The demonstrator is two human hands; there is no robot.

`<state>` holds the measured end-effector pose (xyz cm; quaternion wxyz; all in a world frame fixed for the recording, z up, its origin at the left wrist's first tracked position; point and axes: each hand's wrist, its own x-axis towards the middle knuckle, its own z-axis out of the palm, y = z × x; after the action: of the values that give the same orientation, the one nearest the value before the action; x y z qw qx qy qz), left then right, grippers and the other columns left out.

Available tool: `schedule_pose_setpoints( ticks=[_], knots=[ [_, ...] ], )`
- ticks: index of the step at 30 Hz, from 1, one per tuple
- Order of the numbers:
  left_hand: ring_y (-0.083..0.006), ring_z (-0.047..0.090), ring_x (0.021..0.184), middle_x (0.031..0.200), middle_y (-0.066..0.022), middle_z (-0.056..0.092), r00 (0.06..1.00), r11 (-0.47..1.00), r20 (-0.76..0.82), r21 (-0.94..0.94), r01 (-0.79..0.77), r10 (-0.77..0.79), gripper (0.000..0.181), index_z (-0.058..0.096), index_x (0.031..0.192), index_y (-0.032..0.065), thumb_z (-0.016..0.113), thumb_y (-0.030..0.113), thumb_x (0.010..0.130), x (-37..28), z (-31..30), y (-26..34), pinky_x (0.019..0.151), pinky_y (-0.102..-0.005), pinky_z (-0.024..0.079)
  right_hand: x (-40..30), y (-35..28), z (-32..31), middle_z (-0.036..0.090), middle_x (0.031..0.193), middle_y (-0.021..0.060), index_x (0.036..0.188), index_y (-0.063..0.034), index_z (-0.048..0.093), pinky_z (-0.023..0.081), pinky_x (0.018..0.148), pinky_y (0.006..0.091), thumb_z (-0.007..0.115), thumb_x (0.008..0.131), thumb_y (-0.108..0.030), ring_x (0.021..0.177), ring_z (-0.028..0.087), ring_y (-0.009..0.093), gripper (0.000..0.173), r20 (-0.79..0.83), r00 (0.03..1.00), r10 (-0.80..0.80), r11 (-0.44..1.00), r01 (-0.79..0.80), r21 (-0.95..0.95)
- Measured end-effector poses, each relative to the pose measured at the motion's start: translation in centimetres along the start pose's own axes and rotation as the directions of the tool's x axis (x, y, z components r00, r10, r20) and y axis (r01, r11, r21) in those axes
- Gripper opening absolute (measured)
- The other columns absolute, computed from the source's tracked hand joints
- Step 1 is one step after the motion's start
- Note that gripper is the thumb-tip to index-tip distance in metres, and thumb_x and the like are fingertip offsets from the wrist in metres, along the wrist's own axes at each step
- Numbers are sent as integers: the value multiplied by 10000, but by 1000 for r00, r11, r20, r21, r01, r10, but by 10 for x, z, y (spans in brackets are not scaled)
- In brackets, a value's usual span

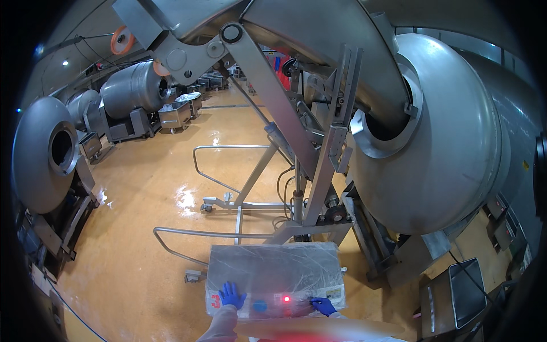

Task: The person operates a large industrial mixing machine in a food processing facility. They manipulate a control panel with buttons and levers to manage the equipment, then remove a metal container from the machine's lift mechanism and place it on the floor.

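Both hands wear blue gloves and are at a metal control box (pixel 273 269) wrapped in clear plastic film. My left hand (pixel 231 296) lies flat on its left part with fingers spread, beside a red numeral. At the box's right part, my right hand (pixel 323 305) has its fingers bent at a small dark knob or switch, mostly hidden by the fingertips. Between the hands, a red light (pixel 286 299) glows and a blue round spot (pixel 260 305) shows under the film. Beyond the box rises a steel lifting frame (pixel 273 119), its chute (pixel 384 102) reaching into the mouth of a large steel tumbler drum (pixel 431 171).
More steel tumblers (pixel 132 89) stand along the left, one with a round opening (pixel 42 154). Wheeled metal bins (pixel 175 116) are near them. Bent guard rails (pixel 213 233) stick out left of the frame. A metal tub (pixel 453 295) stands at lower right. The orange floor has wet, shiny patches.
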<state>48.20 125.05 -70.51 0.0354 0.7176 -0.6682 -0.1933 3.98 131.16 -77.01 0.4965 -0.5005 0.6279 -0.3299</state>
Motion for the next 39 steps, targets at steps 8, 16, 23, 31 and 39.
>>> schedule_pose_setpoints(
  ticks=[8,16,23,31,39],
  knots=[
    [-341,-25,1454,1574,-172,8,1000,1000,-3,-14,-5,5,900,116,1512,109,355,677,857,3,3,6,1120,-589,-14,-2,2,-6,695,942,74,1103,-22,668,529,669,276,623,886,-89,754,643,136,231,-19,997,-71,997,70,-15],
    [-343,-22,1454,1573,-175,11,1000,1000,-23,-10,-6,6,900,118,1512,112,375,669,853,4,8,-1,1120,-589,-8,4,19,-1,697,949,87,1109,-13,662,535,686,292,622,890,-88,766,650,144,235,21,972,-233,942,231,-243],
    [-342,-37,1452,1573,-167,-1,999,999,29,51,15,-17,872,109,1509,98,373,637,877,-1,3,-1,1131,-570,1,-9,2,4,692,1008,93,1114,-25,662,517,799,301,592,908,-137,911,641,158,244,3,992,-127,987,127,-99],
    [-352,-27,1452,1565,-202,3,999,1000,32,14,-13,13,899,104,1503,62,400,629,871,-1,-7,16,1120,-591,6,-4,5,-2,695,966,101,1113,6,652,551,708,305,618,897,-116,791,659,162,251,-59,978,-199,964,185,-191],
    [-339,-18,1453,1569,-183,-7,999,998,43,64,12,-15,849,95,1506,70,377,592,899,-4,-13,24,1128,-579,34,-8,-2,-5,698,943,94,1100,-6,664,545,683,294,621,902,-149,753,654,150,249,-28,975,-219,941,204,-269]
  ],
)
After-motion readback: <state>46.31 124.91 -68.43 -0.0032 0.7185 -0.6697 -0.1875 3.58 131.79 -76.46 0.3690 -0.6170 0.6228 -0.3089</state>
